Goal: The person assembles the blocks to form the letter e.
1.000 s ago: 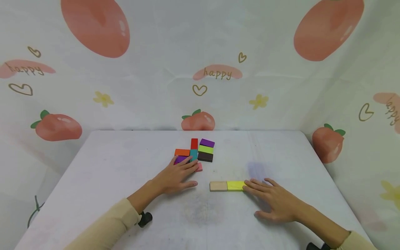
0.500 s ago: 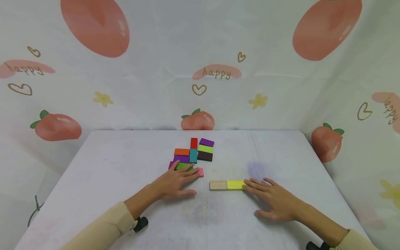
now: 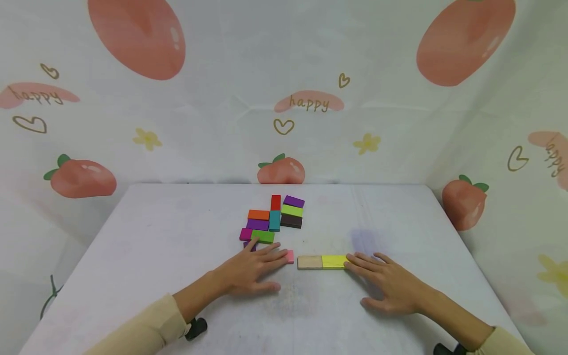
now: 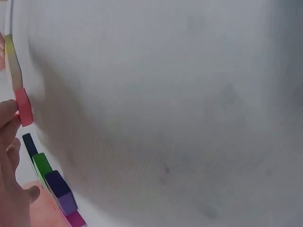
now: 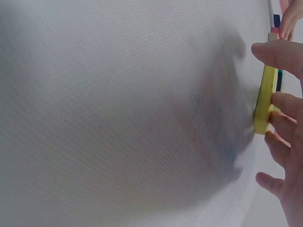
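With fingers spread, my left hand [image 3: 252, 270] rests its fingertips on a pink block [image 3: 290, 256], whose left part is hidden beneath them. A plain wood-coloured block [image 3: 309, 263] lies just right of the pink one in the head view. End to end with it is a yellow block [image 3: 334, 262]. My right hand [image 3: 387, 286] lies spread at the right side, its fingertips touching the yellow block's right end. The left wrist view shows fingertips against the pink block [image 4: 24, 107]; the right wrist view shows fingers at the yellow block [image 5: 265, 104].
Beyond my left hand lie a green block [image 3: 263, 236], a magenta block [image 3: 245, 234], a purple block [image 3: 258, 225], an orange block [image 3: 259, 215], a teal block [image 3: 274, 221] and a red block [image 3: 275, 202]. A dark brown block [image 3: 291, 221] belongs to a slanted stack-like row at right.
My left hand has slid toward me and slightly right, bringing the pink block close to the wood-coloured one. Green, magenta and purple blocks have come out from under it. The right hand stays put.
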`<state>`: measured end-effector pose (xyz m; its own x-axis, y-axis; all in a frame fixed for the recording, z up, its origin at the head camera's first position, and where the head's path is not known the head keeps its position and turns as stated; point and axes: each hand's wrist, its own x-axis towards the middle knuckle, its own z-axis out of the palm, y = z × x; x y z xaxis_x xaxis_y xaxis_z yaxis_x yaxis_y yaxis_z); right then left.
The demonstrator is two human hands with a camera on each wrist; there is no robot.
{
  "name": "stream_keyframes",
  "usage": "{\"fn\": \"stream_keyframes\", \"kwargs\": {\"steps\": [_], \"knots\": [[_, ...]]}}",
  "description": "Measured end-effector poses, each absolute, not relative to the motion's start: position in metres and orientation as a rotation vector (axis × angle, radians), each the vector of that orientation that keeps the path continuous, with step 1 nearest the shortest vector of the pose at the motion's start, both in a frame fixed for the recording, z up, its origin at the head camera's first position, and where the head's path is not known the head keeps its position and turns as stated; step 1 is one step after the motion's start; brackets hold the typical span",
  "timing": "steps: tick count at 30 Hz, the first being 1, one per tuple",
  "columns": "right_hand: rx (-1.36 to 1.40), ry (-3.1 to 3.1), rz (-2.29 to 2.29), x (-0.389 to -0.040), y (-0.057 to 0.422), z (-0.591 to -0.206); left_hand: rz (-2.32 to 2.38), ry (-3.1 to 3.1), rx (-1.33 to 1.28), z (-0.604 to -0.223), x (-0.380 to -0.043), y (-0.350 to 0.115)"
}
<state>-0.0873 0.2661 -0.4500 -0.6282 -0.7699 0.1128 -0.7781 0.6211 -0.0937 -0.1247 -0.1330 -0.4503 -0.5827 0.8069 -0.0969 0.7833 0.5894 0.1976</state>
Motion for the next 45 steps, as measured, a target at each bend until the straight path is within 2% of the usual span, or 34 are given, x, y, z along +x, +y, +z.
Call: {"fn": "stream_keyframes", "kwargs": {"steps": [16, 45], "knots": [[1.313, -2.756, 0.188, -0.086, 0.265, -0.451, 0.167, 2.641, 1.447, -0.454, -0.117, -0.130], [1.367, -2.576, 0.195, -0.081, 0.263, -0.451, 0.274, 2.636, 1.411, -0.451, -0.119, -0.121]]}}
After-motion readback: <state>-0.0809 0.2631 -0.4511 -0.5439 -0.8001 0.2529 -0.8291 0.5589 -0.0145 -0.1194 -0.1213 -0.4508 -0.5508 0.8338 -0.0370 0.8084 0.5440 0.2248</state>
